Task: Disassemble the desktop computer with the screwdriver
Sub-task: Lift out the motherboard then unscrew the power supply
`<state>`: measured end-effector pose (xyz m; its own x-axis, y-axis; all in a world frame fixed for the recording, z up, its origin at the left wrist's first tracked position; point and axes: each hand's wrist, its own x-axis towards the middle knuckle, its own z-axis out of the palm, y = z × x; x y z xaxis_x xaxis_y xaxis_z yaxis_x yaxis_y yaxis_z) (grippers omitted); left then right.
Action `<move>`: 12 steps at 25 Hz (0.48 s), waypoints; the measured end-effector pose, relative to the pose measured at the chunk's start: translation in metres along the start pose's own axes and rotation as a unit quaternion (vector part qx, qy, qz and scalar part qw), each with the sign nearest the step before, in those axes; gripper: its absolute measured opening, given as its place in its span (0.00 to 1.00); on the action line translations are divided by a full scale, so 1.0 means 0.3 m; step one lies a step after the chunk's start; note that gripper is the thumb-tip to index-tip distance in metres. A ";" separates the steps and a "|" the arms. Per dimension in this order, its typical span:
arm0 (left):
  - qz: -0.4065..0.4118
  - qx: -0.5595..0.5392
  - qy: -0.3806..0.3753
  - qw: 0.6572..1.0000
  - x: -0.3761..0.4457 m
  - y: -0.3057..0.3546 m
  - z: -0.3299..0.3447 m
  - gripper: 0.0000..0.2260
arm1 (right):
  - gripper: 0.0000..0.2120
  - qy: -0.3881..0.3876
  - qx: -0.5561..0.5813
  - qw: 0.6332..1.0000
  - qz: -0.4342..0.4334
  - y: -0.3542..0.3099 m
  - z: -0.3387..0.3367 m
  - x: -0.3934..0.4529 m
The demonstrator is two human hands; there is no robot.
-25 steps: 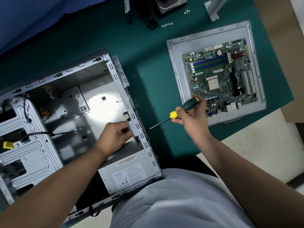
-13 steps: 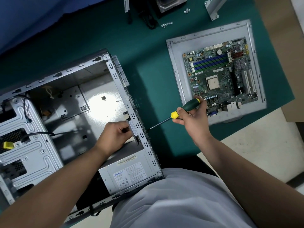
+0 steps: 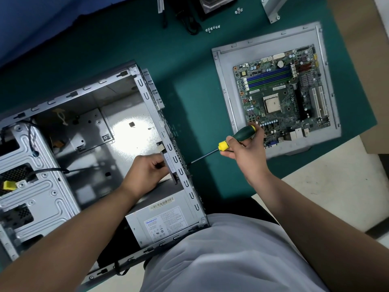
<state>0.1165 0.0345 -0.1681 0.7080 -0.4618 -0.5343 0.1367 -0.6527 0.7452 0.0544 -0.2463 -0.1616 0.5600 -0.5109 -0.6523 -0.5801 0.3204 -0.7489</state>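
Observation:
The grey computer case [image 3: 88, 131] lies open on the green mat, its power supply [image 3: 162, 222] still inside at the near corner. My left hand [image 3: 147, 169] is inside the case, its fingers curled round a small part against the rear panel [image 3: 174, 157]. My right hand [image 3: 246, 146] grips the green and yellow screwdriver [image 3: 233, 140]. The screwdriver's tip touches the outside of the rear panel, just across from my left hand.
The removed motherboard [image 3: 282, 98] lies on the grey side panel [image 3: 225, 85] to the right. Loose screws [image 3: 212, 28] and a metal bracket [image 3: 271, 9] sit at the mat's far edge. The drive cage [image 3: 31, 186] with black cables fills the case's left side.

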 end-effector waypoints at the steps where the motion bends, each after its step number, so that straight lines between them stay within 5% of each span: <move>1: 0.001 0.000 0.000 1.000 -0.001 0.000 -0.001 0.08 | 0.28 0.000 -0.001 1.000 0.000 0.001 0.000 0.001; 8: 0.006 -0.004 0.006 1.000 -0.004 0.007 -0.001 0.08 | 0.24 -0.013 -0.015 1.000 0.007 -0.018 -0.008 -0.011; 12: -0.002 -0.017 0.001 1.000 -0.004 0.007 0.000 0.08 | 0.17 -0.100 0.055 0.991 0.068 -0.094 -0.051 0.000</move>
<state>0.1161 0.0337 -0.1660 0.7093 -0.4576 -0.5362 0.1630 -0.6336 0.7563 0.0617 -0.2677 -0.1386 0.5938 -0.2927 -0.7495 -0.5960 0.4658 -0.6541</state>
